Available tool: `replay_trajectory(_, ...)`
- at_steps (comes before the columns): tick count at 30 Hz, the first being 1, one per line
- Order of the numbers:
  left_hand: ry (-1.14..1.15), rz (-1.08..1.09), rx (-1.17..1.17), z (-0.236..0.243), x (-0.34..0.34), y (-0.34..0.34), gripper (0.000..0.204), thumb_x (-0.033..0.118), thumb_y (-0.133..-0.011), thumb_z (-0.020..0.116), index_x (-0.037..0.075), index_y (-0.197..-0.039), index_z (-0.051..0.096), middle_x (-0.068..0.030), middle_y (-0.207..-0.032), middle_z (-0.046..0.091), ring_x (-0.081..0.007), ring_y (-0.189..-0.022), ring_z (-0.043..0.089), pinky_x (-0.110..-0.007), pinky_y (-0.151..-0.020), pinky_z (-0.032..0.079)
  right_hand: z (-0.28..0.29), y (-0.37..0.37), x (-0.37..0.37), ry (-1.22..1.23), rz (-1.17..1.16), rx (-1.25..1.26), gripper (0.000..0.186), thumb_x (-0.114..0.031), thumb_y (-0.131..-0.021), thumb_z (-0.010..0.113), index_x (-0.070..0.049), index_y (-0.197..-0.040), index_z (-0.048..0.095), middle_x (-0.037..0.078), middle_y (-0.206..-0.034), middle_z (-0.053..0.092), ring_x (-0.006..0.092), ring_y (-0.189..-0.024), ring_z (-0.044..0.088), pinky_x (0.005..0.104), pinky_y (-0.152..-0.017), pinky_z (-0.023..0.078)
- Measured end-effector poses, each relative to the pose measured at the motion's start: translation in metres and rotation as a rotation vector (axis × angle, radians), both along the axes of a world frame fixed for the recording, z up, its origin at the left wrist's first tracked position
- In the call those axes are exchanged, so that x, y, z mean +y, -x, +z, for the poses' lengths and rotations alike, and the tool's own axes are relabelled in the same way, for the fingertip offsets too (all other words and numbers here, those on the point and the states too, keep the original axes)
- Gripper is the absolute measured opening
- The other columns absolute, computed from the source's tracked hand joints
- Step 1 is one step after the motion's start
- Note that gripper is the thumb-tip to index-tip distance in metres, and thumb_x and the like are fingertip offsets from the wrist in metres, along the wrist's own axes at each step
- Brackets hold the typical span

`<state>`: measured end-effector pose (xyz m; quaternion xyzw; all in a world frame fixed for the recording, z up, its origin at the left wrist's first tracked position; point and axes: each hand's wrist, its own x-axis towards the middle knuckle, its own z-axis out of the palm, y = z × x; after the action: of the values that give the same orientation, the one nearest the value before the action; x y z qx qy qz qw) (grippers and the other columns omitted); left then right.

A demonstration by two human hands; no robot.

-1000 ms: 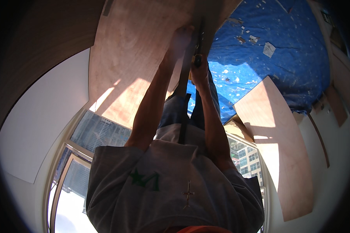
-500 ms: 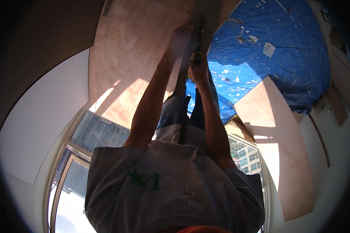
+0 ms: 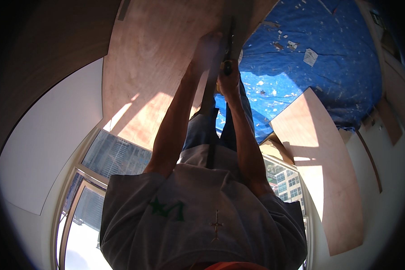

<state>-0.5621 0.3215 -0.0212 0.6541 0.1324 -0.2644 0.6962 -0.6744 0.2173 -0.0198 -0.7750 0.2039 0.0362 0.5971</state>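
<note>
My right hand [image 3: 230,84] is wrapped round the handle of a dark hand tool [image 3: 228,67] with a bit of yellow on it. Its long dark front part points away from me, and shadow hides what kind of tool it is. On the left my left hand [image 3: 207,45] is at the right edge of a large plywood sheet [image 3: 144,54], close beside the tool. Haze and shade blur its fingers. A long dark strip [image 3: 210,90] runs between my forearms along that edge.
A blue tarp [image 3: 346,58] strewn with scraps and a piece of paper [image 3: 310,56] covers the floor at right. Another plywood piece [image 3: 333,180] leans or lies nearer on the right. A white panel [image 3: 49,135] is at left. Windows [image 3: 87,207] are near me.
My right hand and the tool have shifted very slightly left, and less of the yellow part shows. My left hand stays at the sheet's edge.
</note>
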Motion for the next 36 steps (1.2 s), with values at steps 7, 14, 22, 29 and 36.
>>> replay_trajectory(7,-0.06,-0.033,-0.116,-0.007,0.003,0.002,0.029,0.03,-0.107,0.058,0.002,-0.103,0.066,-0.0018,-0.08,0.064,-0.0094,-0.067,0.058,-0.027,-0.06,0.051,0.001,-0.001,0.0,-0.041,0.006,0.062,0.028,-0.009,-0.092,0.065,-0.006,-0.118,0.057,0.005,-0.088,0.062,0.0125,-0.077,0.061,0.0311,-0.067,0.049)
replay_trajectory(14,-0.086,-0.04,-0.161,-0.028,0.006,0.009,0.03,0.032,-0.106,0.059,0.003,-0.105,0.066,-0.001,-0.08,0.063,-0.0087,-0.067,0.057,-0.027,-0.06,0.05,-0.001,-0.004,0.001,-0.049,-0.027,0.084,0.032,-0.01,-0.094,0.065,-0.007,-0.125,0.056,0.007,-0.094,0.066,0.0136,-0.082,0.063,0.0315,-0.071,0.052)
replay_trajectory(22,-0.09,-0.029,-0.091,-0.029,0.006,0.012,0.031,0.033,-0.106,0.06,0.003,-0.107,0.066,0.0,-0.081,0.063,-0.0079,-0.068,0.057,-0.027,-0.059,0.05,-0.018,-0.004,0.001,0.128,0.052,-0.107,0.043,-0.011,-0.094,0.067,-0.007,-0.135,0.054,0.009,-0.103,0.067,0.0165,-0.088,0.065,0.0322,-0.077,0.053)
replay_trajectory(29,-0.047,-0.032,-0.153,-0.023,0.004,0.016,0.032,0.035,-0.106,0.06,0.004,-0.107,0.067,0.0015,-0.082,0.063,-0.0057,-0.07,0.056,-0.025,-0.059,0.049,-0.014,-0.005,0.0,-0.052,-0.026,0.039,0.041,-0.011,-0.094,0.067,-0.007,-0.133,0.056,0.01,-0.109,0.067,0.0177,-0.095,0.066,0.0332,-0.081,0.053)
replay_trajectory(36,-0.093,-0.015,-0.085,-0.018,0.005,0.013,0.031,0.035,-0.106,0.06,0.004,-0.106,0.067,0.002,-0.082,0.063,-0.0054,-0.069,0.055,-0.024,-0.059,0.048,-0.026,-0.007,0.001,0.024,0.022,-0.034,0.042,-0.01,-0.095,0.067,-0.008,-0.135,0.055,0.009,-0.107,0.066,0.0172,-0.094,0.066,0.0314,-0.079,0.054)
